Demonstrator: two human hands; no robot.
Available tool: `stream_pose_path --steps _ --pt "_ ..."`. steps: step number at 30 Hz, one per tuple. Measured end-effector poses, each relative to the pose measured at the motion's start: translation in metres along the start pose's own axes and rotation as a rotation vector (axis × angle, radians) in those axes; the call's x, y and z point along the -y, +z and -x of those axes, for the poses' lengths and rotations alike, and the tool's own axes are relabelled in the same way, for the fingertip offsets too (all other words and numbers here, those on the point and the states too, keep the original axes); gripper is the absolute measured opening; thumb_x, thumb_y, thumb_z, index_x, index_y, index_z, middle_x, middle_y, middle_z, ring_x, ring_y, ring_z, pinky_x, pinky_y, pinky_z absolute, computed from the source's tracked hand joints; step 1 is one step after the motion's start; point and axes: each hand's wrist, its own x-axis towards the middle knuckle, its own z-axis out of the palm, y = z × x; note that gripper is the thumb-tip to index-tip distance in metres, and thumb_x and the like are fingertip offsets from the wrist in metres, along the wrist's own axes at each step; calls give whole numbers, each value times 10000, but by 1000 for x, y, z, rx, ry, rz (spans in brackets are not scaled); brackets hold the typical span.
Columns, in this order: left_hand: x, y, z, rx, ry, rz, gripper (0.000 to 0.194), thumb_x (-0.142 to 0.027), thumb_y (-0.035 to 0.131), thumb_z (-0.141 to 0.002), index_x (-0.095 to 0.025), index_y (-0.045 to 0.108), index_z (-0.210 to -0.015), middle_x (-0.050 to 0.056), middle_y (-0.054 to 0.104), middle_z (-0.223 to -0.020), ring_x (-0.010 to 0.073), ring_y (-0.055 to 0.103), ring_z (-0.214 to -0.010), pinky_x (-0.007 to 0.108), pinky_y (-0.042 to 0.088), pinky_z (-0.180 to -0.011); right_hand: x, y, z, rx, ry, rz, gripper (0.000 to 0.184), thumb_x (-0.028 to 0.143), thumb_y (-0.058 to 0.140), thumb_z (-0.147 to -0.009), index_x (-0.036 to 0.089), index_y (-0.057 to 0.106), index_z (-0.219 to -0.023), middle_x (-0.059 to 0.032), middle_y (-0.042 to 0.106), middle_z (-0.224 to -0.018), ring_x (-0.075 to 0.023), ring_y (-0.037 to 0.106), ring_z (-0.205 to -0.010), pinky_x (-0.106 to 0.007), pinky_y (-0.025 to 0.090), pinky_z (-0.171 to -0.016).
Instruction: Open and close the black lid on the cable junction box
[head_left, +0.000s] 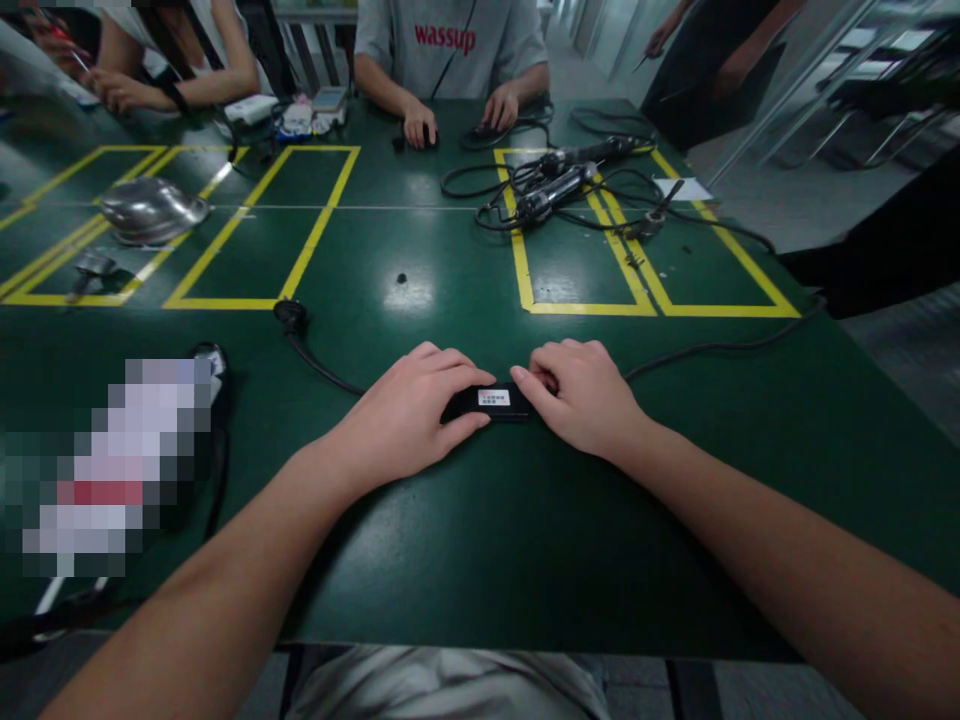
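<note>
On the green table in front of me lies a black power adapter (pixel 513 405) with a small white printed label. My left hand (pixel 416 415) is closed around its left end, thumb on the near side and fingers on the far side. At the right end my right hand (pixel 589 395) has its fingers curled, the thumb touching the adapter's corner; what its fingers pinch is hidden. A black cord (pixel 322 372) runs left from under my left hand to a plug (pixel 290 314). Another black cable (pixel 712 347) leads away to the right behind my right hand.
Yellow tape (pixel 225 303) marks rectangles on the table (pixel 480 560). Corded power screwdrivers (pixel 559 190) lie at back right, a shiny metal part (pixel 150 210) at back left. A blurred-out item (pixel 127 450) with a strap lies at left. Co-workers' hands (pixel 420 125) are across the table.
</note>
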Motion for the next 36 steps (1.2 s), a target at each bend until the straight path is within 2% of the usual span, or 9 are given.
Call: stream_pose_path --steps 10,14,17,19,23,25,27,31,36 --pt "-1 0 0 3 -37 47 298 -268 747 -1082 -221 799 -1372 107 831 -1287 294 755 -1192 482 600 -1104 0 -2 0 23 -20 9 453 472 502 -1135 249 558 -745 -51 622 -749 -252 560 -781 -412 326 -802" --pt "6 -2 -2 -74 -150 109 292 -320 702 -1095 -238 797 -1358 79 847 -1214 271 766 -1095 454 619 -1034 0 -3 -1 43 -27 49 485 357 379 -1169 229 638 -780 -79 643 -784 -256 556 -785 -422 322 -795" --pt "15 -2 -4 -180 -284 30 308 -315 737 -1065 -214 790 -1352 91 839 -1208 291 750 -1116 475 608 -1057 1 -3 -1 65 -36 93 497 329 401 -1165 218 664 -759 -80 628 -778 -253 543 -785 -420 308 -788" --pt "20 0 -5 -193 -349 -36 317 -279 758 -1046 -194 786 -1350 100 829 -1202 306 736 -1143 499 595 -1095 1 -3 -2 74 -48 108 501 324 423 -1165 213 686 -753 -77 622 -774 -249 534 -785 -419 301 -785" --pt "23 5 -4 -203 -342 -92 348 -243 757 -1037 -175 774 -1377 139 764 -1327 322 702 -1233 525 578 -1152 1 -2 -2 69 -44 122 512 314 454 -1163 206 706 -731 -71 609 -765 -243 519 -783 -414 294 -783" --pt "20 6 -2 -278 -321 -141 292 -274 749 -1043 -167 799 -1311 167 701 -1373 330 678 -1250 527 584 -1137 1 -1 -2 69 -43 126 514 327 487 -1159 206 703 -708 -68 607 -760 -241 517 -784 -410 292 -782" --pt "17 4 0 -306 -302 -200 209 -329 708 -1077 -173 840 -1123 155 684 -1251 321 669 -1158 509 603 -1048 1 -1 -2 73 -44 128 525 344 509 -1159 206 701 -690 -67 606 -755 -239 514 -782 -408 292 -781" --pt "12 3 2 -136 -254 -311 456 -413 599 -1141 -201 842 -819 111 654 -914 300 621 -923 471 583 -856 3 -2 -2 67 -50 148 547 364 521 -1161 208 699 -668 -71 606 -746 -242 518 -789 -412 290 -775" --pt "8 9 0 -26 -292 -394 525 -402 532 -1162 -198 863 -808 124 659 -817 317 626 -858 461 562 -789 5 -3 -1 62 -40 158 561 385 562 -1142 219 615 -609 -64 580 -718 -237 512 -779 -412 287 -761"
